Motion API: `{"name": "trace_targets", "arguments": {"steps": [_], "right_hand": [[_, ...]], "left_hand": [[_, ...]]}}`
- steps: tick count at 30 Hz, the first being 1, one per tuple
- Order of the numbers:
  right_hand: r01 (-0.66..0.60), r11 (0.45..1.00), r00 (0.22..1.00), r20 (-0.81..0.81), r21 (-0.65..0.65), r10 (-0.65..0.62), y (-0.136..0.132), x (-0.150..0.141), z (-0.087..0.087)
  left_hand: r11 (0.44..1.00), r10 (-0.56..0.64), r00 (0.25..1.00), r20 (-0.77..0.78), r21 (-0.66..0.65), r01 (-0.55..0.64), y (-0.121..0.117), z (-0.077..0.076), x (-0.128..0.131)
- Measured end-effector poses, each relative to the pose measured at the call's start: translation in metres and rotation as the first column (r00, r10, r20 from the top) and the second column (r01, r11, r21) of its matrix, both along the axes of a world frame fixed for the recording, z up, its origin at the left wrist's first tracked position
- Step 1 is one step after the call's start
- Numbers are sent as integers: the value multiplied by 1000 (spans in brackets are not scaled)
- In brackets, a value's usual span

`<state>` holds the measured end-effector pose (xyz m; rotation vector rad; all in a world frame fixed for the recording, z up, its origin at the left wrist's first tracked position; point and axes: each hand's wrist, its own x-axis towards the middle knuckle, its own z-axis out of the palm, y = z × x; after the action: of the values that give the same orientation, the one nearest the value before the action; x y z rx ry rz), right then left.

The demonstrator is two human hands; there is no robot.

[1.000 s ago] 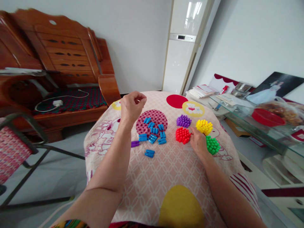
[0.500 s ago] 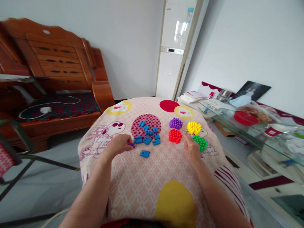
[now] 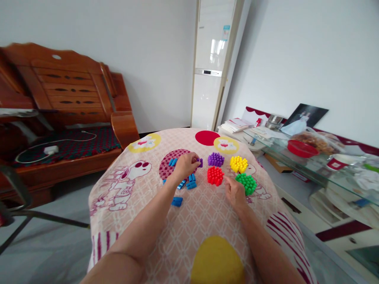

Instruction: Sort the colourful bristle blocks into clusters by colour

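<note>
My left hand (image 3: 186,165) is closed, pinching a small purple plastic piece (image 3: 201,163) just left of the purple cluster (image 3: 216,159). My right hand (image 3: 236,192) rests on the cloth with its index finger stretched out beside the red cluster (image 3: 215,176); its other fingers are partly hidden, and I see nothing in it. To its right lies the green cluster (image 3: 246,184), and the yellow cluster (image 3: 238,164) is behind it. Several blue plastic pieces (image 3: 192,184) lie loose around and under my left forearm, which hides some of them. One blue piece (image 3: 177,201) lies nearer to me.
A patterned cloth (image 3: 207,221) covers the round table. On the right, a glass-topped cabinet (image 3: 278,146) holds papers, a red bowl (image 3: 302,149) and a bag. A wooden bench (image 3: 74,98) stands at the left, and a tall white appliance (image 3: 207,94) behind the table.
My left hand has moved right, from the left of the blue pieces to the purple cluster, carrying the purple piece. My right hand has stayed between the red and green clusters. The view has shifted slightly.
</note>
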<state>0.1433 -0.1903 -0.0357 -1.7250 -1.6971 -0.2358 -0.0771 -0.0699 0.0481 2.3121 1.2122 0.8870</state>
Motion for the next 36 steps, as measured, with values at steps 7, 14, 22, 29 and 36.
{"name": "trace_targets", "arguments": {"steps": [7, 14, 22, 29, 36], "right_hand": [[-46, 999, 997, -62, 13, 47, 1, 2, -2], [-86, 996, 993, -84, 22, 88, 1, 4, -1], [-94, 996, 991, -91, 0, 94, 0, 3, 1], [-99, 995, 991, -91, -1, 98, 1, 5, -2], [-63, 998, 997, -33, 5, 63, 2, 4, -3]], "left_hand": [[996, -79, 996, -36, 27, 80, 36, -19, 69], [991, -134, 985, -113, -1, 134, 47, -28, 89], [994, -109, 989, -104, -32, 106, 49, -35, 95], [996, -87, 991, 101, -11, 89, 47, -16, 63], [1000, 16, 990, 140, -2, -16, 20, 3, 0]]}}
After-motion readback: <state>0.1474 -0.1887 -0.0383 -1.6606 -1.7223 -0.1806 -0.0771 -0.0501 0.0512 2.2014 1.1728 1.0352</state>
